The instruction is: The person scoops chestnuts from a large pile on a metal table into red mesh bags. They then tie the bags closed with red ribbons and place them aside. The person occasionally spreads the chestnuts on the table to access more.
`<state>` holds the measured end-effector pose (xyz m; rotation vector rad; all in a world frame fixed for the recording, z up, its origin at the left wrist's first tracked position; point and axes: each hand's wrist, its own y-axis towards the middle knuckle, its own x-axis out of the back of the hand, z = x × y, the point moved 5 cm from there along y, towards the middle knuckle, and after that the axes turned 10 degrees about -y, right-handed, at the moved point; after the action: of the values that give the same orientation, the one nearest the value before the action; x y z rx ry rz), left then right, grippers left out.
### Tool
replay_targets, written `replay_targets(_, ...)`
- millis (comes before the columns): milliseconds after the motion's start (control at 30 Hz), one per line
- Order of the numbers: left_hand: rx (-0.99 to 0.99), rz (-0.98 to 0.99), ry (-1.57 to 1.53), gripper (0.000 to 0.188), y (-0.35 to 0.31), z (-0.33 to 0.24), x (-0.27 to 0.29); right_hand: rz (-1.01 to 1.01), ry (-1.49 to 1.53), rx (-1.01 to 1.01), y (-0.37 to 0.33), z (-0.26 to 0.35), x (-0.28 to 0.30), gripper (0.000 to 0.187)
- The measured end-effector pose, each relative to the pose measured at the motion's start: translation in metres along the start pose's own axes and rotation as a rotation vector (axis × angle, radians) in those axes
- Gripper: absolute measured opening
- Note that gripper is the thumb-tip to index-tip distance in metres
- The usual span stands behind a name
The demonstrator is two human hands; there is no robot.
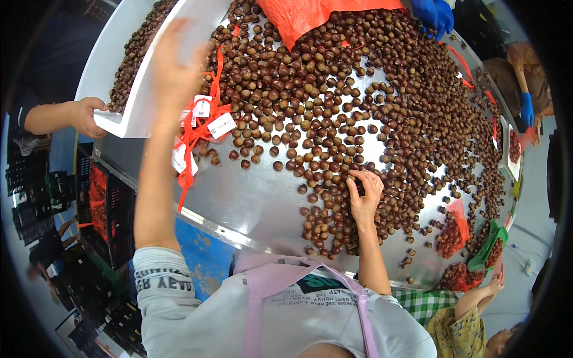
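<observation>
Brown chestnuts (310, 101) lie spread over a shiny metal table (239, 197). My right hand (366, 196) is down among them near the front, thumb and fingers curled toward each other. What sits between its fingertips is too small to make out. Raised at the left, my left hand (176, 62) is smeared by motion, so its fingers cannot be read. It is in front of a white tray (134, 116) of chestnuts. Close by my left forearm, red ribbons (190, 140) with white tags (222, 126) lie on the table.
Another person's hand (89, 116) grips the tray's corner. A blue-gloved hand (434, 17) is at the far edge beside an orange-red sheet (310, 15). Red net bags of chestnuts (450, 235) and a green basket (486, 247) stand at the right. Black crates (113, 215) are at the left.
</observation>
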<state>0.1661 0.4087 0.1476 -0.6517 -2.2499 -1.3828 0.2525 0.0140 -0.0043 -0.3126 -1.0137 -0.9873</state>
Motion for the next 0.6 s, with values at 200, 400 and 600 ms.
replay_targets(200, 0.047, 0.654, 0.143, 0.054, -0.061, -0.019, -0.171, -0.004, -0.019, 0.010, 0.000, 0.000, 0.001, 0.016)
replay_targets(400, -0.103, 0.799, 0.281, 0.049, -0.088, -0.057, -0.219, -0.006, -0.018, 0.025, 0.001, -0.002, 0.001, 0.017)
replay_targets(600, -0.153, 0.867, 0.044, 0.051, -0.142, -0.118, -0.218, -0.126, 0.116, -0.057, -0.002, -0.012, 0.000, 0.017)
